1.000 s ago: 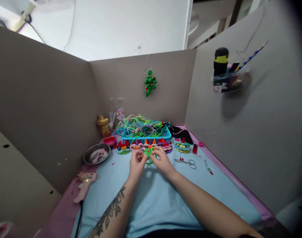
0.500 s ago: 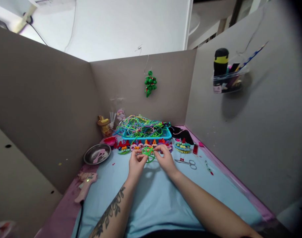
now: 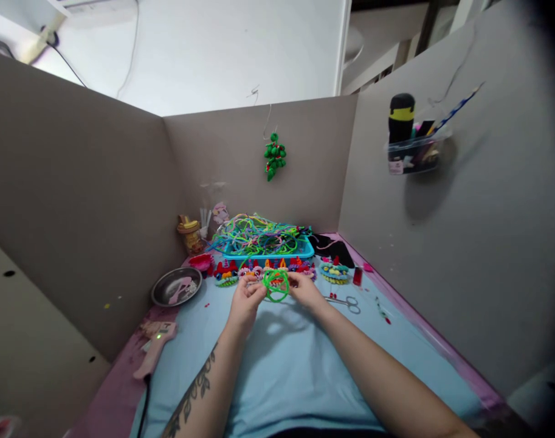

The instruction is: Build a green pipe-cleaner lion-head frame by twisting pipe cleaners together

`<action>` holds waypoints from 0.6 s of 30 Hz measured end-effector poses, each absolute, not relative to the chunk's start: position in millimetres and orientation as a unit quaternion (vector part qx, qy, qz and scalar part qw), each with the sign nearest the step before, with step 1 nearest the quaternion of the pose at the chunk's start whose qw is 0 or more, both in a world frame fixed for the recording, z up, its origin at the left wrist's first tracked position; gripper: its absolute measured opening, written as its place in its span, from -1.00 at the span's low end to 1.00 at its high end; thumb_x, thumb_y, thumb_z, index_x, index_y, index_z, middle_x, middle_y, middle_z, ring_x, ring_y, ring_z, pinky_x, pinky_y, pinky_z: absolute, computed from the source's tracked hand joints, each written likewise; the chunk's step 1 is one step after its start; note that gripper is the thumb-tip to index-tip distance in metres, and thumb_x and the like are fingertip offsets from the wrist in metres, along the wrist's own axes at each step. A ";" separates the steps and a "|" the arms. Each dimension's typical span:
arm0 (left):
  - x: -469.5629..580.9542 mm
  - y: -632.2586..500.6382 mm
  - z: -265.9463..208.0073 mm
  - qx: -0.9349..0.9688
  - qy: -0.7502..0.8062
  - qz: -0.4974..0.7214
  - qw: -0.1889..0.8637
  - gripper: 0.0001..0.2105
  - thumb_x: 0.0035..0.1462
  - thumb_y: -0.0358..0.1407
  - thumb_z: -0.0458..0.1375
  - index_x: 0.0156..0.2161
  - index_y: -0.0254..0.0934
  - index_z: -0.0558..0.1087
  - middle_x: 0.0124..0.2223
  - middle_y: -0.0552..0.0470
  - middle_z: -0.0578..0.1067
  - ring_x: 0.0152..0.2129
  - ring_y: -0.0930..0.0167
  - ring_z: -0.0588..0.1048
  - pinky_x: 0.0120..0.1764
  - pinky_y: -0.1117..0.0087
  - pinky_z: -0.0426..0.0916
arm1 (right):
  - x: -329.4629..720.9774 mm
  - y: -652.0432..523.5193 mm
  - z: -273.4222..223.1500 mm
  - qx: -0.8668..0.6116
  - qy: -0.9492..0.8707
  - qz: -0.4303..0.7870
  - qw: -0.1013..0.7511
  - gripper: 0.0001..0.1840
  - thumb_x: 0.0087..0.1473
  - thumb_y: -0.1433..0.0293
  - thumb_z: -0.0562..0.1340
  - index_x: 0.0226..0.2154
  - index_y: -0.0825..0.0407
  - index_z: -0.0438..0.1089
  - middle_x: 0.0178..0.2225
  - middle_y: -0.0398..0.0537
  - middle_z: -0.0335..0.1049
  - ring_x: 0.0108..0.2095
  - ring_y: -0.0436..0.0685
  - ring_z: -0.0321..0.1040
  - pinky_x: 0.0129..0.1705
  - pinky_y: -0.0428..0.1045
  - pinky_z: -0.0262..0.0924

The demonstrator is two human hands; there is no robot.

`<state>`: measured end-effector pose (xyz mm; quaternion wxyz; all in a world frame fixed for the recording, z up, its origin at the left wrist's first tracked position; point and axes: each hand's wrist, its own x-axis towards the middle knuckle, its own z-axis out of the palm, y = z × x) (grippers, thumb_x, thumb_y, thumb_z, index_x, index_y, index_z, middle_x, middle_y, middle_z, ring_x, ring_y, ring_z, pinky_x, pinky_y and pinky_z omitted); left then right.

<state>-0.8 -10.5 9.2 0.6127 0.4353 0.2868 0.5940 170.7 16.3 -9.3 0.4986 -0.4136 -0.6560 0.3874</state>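
Blue tray (image 3: 234, 258): sits at rear of surface (image 3: 277, 377), presumably corralling loose cords (image 3: 259, 234).
Right hand (image 3: 305, 291): pinches right edge of green ring (image 3: 276, 288).
Left hand (image 3: 246, 301): pinches left edge, apparently sharing support.
Green ring: spans between hands above surface, probably for visibility.

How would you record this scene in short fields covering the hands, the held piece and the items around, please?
Held: bright green, round openwork piece of looped cord
Left hand: grips its left edge
Right hand: grips its right edge
Beneath: light blue cloth
Behind: turquoise plastic tray heaped with thin multicoloured cords
Left side: round silver metal bowl; pink gun-shaped tool with a lit green light
Right side: silver metal scissors
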 end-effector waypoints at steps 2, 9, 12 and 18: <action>-1.1 -11.1 10.0 0.428 0.271 0.592 0.627 -0.59 -0.24 -0.36 0.33 -0.30 -0.24 0.19 -0.53 0.15 0.47 -0.57 0.51 0.43 -0.39 0.49 0.23 | 165.3 13.7 -11.5 -0.391 -0.647 0.435 0.489 -0.71 -0.22 0.26 0.28 -0.39 0.08 0.45 -0.54 -0.13 0.38 -0.52 0.01 0.23 -0.45 -0.08 0.14; -3.9 -11.0 9.3 0.445 0.276 0.587 0.618 -0.59 -0.23 -0.36 0.33 -0.30 -0.24 0.20 -0.52 0.15 0.48 -0.55 0.52 0.44 -0.38 0.50 0.24 | 171.8 17.9 -16.4 -0.464 -0.586 0.410 0.523 -0.76 -0.19 0.25 0.25 -0.46 0.09 0.43 -0.61 -0.15 0.31 -0.59 -0.02 0.16 -0.56 -0.11 0.08; -4.2 -12.1 10.2 0.471 0.300 0.572 0.601 -0.61 -0.22 -0.35 0.32 -0.32 -0.24 0.20 -0.53 0.15 0.49 -0.55 0.51 0.45 -0.37 0.49 0.25 | 187.3 23.9 -14.2 -0.490 -0.539 0.296 0.618 -0.75 -0.13 0.26 0.21 -0.40 0.09 0.44 -0.49 -0.07 0.37 -0.49 0.03 0.23 -0.45 -0.07 0.16; -2.6 -10.8 7.9 0.499 0.334 0.550 0.581 -0.60 -0.24 -0.31 0.33 -0.34 -0.24 0.19 -0.52 0.11 0.50 -0.58 0.49 0.45 -0.40 0.46 0.27 | 201.1 18.3 -2.0 -0.473 -0.513 0.195 0.689 -0.77 -0.04 0.31 0.15 -0.33 0.06 0.42 -0.34 -0.02 0.37 -0.35 0.09 0.30 -0.32 -0.02 0.22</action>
